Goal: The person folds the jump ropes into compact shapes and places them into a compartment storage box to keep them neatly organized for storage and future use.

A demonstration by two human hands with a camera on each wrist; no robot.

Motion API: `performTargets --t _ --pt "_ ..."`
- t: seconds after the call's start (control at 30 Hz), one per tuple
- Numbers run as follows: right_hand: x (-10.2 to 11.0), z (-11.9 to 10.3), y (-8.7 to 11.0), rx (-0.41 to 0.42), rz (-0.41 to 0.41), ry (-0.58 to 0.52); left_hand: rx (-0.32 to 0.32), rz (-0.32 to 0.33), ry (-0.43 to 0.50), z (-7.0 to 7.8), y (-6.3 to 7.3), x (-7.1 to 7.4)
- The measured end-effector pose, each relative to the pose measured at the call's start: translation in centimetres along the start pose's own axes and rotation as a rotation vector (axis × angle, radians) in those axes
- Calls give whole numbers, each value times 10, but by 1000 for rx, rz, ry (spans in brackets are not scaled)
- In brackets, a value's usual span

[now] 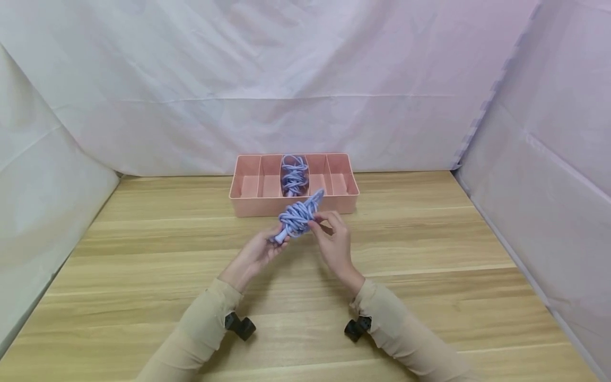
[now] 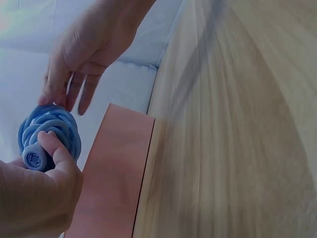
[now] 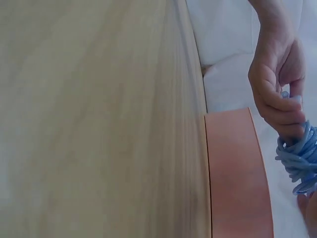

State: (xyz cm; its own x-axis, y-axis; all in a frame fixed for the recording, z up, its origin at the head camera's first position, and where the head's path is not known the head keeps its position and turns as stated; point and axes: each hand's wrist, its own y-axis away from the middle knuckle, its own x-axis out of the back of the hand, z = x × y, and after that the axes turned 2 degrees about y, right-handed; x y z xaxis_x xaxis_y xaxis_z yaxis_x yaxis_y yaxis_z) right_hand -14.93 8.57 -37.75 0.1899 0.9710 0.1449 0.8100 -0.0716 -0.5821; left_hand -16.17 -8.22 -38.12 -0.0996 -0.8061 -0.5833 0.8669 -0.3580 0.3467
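A bundled blue jump rope [image 1: 297, 217] is held up in front of the pink organizer box [image 1: 296, 207], its cord wound round itself and one looped end pointing to the upper right. My left hand [image 1: 256, 253] grips it by the pale handle at its lower left; the handle's round end shows in the left wrist view beside the thumb. On the other side, my right hand [image 1: 335, 245] pinches the wound cord between thumb and forefinger. A second wound blue jump rope [image 1: 294, 175] lies in the box's middle compartment.
The box stands at the back of the wooden table [image 1: 420, 239], near the white curtain [image 1: 296, 122]. Two compartments lie on each side of the middle one. White cloth walls [image 1: 549, 159] border the table at left and right.
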Motion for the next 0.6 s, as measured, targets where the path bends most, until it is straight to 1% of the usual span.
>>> performTargets --t 0.07,0.13,0.23,0.3,0.37,0.43,0.53,0.6 --pt "-3 0 0 -76 29 16 -18 14 -56 2 -2 1" --pt "-4 2 0 -148 44 -3 -22 16 -113 3 -5 2" --pt "-7 15 2 -247 39 -131 -23 -7 -167 5 -8 3" --pt "-9 26 3 -314 43 -234 -22 -25 -186 5 -10 3" --pt "-12 46 5 -349 40 -316 -26 -32 -201 5 -12 3" --pt "-15 60 5 -377 42 -372 -26 -29 -214 5 -14 2" --pt "-17 56 1 -452 55 -417 -27 -24 -228 5 -17 0" --pt "-18 41 -3 -511 77 -448 -19 -25 -234 6 -19 -2"
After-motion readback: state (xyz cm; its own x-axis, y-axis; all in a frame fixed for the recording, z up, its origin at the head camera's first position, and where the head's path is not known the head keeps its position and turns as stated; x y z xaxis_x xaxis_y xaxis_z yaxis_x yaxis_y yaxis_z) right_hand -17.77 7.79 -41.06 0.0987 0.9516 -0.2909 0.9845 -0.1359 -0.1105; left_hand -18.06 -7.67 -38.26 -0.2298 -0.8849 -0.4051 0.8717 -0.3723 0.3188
